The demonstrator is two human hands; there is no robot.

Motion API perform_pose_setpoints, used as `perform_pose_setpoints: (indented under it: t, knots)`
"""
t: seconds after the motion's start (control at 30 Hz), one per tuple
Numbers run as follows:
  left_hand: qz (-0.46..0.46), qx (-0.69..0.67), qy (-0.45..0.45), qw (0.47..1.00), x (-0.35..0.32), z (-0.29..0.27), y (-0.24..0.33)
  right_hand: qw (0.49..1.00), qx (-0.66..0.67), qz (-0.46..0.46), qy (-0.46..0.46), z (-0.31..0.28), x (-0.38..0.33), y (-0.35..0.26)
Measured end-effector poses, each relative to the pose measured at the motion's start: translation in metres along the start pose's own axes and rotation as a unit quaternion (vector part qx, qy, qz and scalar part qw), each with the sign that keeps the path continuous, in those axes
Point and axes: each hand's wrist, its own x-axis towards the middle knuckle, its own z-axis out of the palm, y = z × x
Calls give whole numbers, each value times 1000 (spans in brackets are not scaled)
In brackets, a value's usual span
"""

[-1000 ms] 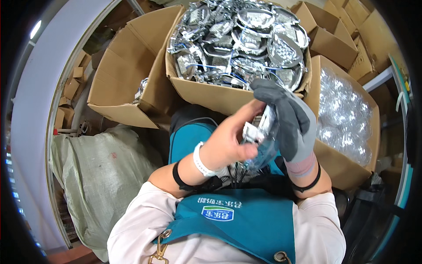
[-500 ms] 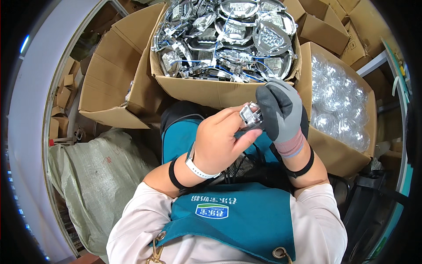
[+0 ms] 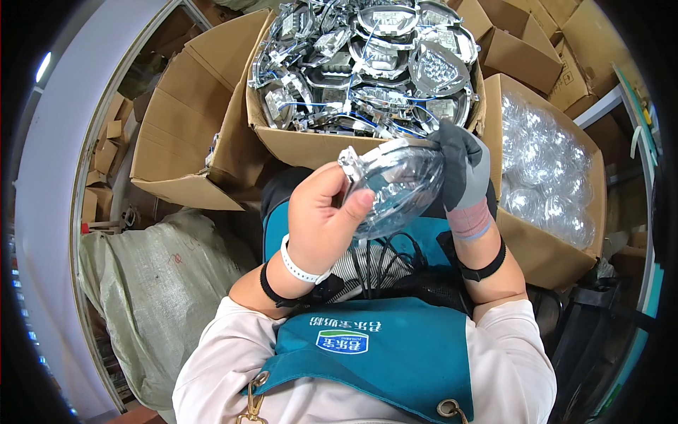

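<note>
A vehicle lamp with a clear, domed lens (image 3: 402,191) and silver trim is between my hands, above my lap. My bare left hand (image 3: 318,215) is closed on its left end, with the thumb on the lens side beside a silver tab. My right hand (image 3: 466,169), in a grey and black glove, grips its right edge with bent fingers. Beyond my hands stands a cardboard box (image 3: 332,146) heaped with silver lamp units (image 3: 385,56) trailing blue and white wires. The back of the held lamp is hidden.
At the right a cardboard box (image 3: 544,258) holds several clear lens covers (image 3: 544,162). An open cardboard box (image 3: 187,109) stands at the left, above a pale woven sack (image 3: 159,290). More cartons (image 3: 519,53) are at the far right. Black cables (image 3: 371,265) lie over my lap.
The lamp has turned from nearly end-on to show its broad clear lens. My left hand has moved left and my hands are farther apart, both still holding it.
</note>
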Motion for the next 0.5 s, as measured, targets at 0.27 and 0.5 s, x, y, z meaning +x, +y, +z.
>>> perform_pose_setpoints:
  t: [0.27, 0.5]
  knots:
    - [-50, -459, 201, 864, 44, 5, -8, 966, 97, 77, -228, 37, -29, -10]
    - [-37, -294, 264, 918, 52, 15, -62, 971, -139, 13, -194, 35, -30, 3]
